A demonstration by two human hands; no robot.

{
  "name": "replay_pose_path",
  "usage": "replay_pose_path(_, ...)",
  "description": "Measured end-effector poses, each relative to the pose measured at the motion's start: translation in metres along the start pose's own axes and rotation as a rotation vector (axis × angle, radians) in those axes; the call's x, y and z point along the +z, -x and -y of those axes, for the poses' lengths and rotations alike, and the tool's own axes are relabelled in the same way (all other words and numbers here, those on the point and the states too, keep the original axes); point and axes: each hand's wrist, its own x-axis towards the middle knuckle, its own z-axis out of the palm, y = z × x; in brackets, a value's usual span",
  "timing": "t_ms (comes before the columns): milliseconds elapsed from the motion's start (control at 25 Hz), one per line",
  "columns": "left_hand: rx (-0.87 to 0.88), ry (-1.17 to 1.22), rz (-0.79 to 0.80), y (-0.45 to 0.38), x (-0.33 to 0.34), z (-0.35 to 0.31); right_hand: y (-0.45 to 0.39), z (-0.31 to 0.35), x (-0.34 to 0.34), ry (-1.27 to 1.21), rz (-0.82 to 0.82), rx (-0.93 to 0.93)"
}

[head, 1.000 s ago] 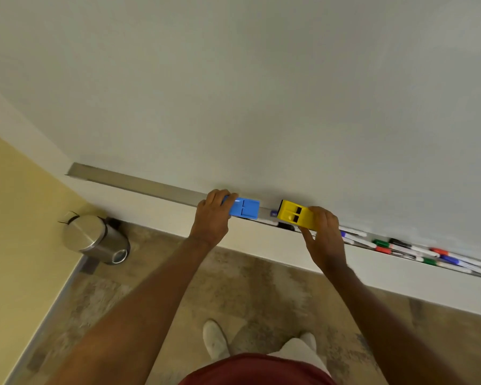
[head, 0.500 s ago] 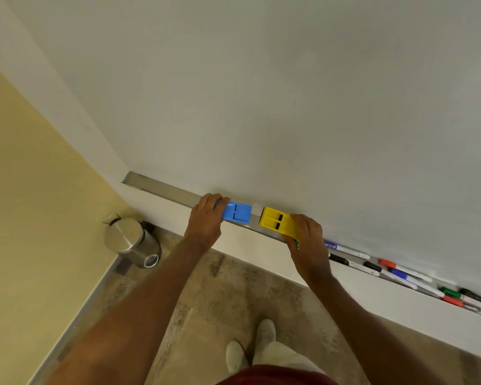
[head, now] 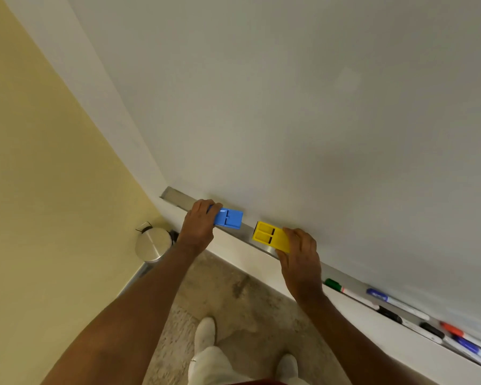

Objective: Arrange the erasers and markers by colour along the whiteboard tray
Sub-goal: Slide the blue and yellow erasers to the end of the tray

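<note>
A large white whiteboard [head: 289, 107] fills most of the view, with a narrow metal tray [head: 175, 196] running along its bottom edge from upper left down to the lower right. To the left of the board is a pale yellow wall [head: 39, 190], and in the corner below the tray's left end stands a round steel bin [head: 152, 244] on a mottled brown-grey floor [head: 247, 295]. The person's light shoes and trouser legs show at the bottom.

Near the tray's left end, the left hand [head: 199, 226] grips the left end of the blue eraser [head: 229, 217], fingers curled over its top. The eraser is a flat rectangular block with a grooved back and sits on the tray against the board. Just beside it to the right, with a short gap of bare tray between, the right hand [head: 300, 255] grips the right end of the yellow eraser [head: 270, 236], the same shape with two dark slots across its back; it lies slightly across the tray's front edge.

Further right along the tray lie the markers, end to end and side by side: a green-capped marker [head: 333, 284], a blue-capped marker [head: 376, 295], two black-capped markers [head: 390, 314], a red-capped marker [head: 451, 329] and another blue one [head: 465, 345] at the lower right corner, all with white barrels.
</note>
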Motion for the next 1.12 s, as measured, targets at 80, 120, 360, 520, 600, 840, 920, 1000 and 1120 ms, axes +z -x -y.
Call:
replay_pose_path(80,0.004,-0.002,0.01,-0.011,-0.001,0.028,-0.015,0.016,0.018,0.018,-0.002,0.0)
replay_pose_path(120,0.008,-0.001,0.016,-0.017,-0.002,0.043,-0.022,0.026,0.028,0.023,0.001,0.009)
replay_pose_path(360,0.046,-0.01,0.076,-0.052,-0.001,0.14,-0.054,0.091,0.096,0.052,0.038,0.092)
replay_pose_path(520,0.073,-0.048,0.138,-0.077,0.005,0.191,-0.073,0.122,0.137,0.122,0.033,0.169)
replay_pose_path(600,0.083,-0.101,0.153,-0.085,0.011,0.206,-0.078,0.135,0.153,0.199,0.02,0.192)
replay_pose_path(840,0.086,-0.064,0.093,-0.094,0.027,0.225,-0.093,0.155,0.19,0.276,0.068,0.257)
replay_pose_path(920,0.103,-0.036,0.098,-0.094,0.032,0.23,-0.096,0.159,0.196,0.28,0.084,0.265)
replay_pose_path(1000,0.114,-0.033,0.11,-0.096,0.036,0.234,-0.098,0.163,0.2,0.279,0.098,0.276)
replay_pose_path(1120,0.138,-0.05,0.138,-0.099,0.039,0.24,-0.099,0.167,0.204,0.266,0.107,0.299)
